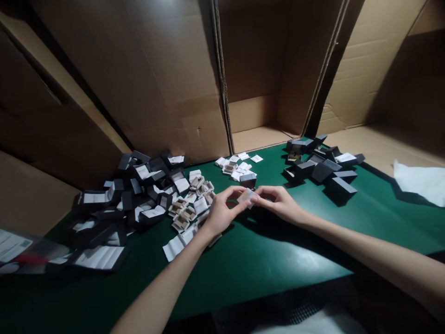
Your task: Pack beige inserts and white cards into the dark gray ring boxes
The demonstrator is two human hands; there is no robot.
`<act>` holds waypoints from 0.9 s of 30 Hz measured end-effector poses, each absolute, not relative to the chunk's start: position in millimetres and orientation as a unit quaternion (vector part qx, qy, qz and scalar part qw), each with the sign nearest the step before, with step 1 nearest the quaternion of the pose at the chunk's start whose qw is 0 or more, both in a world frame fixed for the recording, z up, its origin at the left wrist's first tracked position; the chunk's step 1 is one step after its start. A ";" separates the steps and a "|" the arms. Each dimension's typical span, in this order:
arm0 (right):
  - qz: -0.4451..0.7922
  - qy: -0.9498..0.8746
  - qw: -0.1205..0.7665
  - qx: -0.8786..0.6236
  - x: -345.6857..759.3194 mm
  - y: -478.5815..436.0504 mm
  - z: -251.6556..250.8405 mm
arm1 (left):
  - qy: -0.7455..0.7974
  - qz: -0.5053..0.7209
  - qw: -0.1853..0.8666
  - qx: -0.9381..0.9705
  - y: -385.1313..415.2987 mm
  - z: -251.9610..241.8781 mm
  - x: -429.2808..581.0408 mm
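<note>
Both hands pinch a piece; far-left label illegible.

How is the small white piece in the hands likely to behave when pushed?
The small white piece is probably light, being pinched by left hand and right hand. Its flat-looking, angular outline suggests sliding rather than rolling. It may be fairly stiff, showing no obvious sag.

A small, whitish, flat-looking piece is held tilted between left hand and right hand.
</note>
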State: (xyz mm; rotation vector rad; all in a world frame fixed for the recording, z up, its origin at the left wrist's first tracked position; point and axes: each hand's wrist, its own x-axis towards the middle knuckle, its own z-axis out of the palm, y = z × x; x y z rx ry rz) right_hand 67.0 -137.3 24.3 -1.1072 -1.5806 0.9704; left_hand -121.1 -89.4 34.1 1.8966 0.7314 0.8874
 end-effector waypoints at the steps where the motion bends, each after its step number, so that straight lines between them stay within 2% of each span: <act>1: 0.384 -0.653 0.467 -0.456 67.4 -137.6 24.4 | 0.294 0.356 0.432 0.775 -90.4 34.8 -120.9; 9: 0.350 -0.681 0.459 -0.451 70.6 -137.6 24.5 | 0.323 0.384 0.466 0.729 -86.4 39.2 -121.8; 18: 0.379 -0.621 0.516 -0.452 70.9 -137.5 27.3 | 0.317 0.378 0.575 0.653 -80.6 35.4 -121.9; 23: 0.334 -0.677 0.480 -0.446 67.9 -139.3 21.2 | 0.308 0.381 0.619 0.614 -83.2 34.7 -118.2; 27: 0.317 -0.671 0.499 -0.447 67.6 -138.3 20.4 | 0.314 0.366 0.613 0.627 -85.3 33.9 -117.5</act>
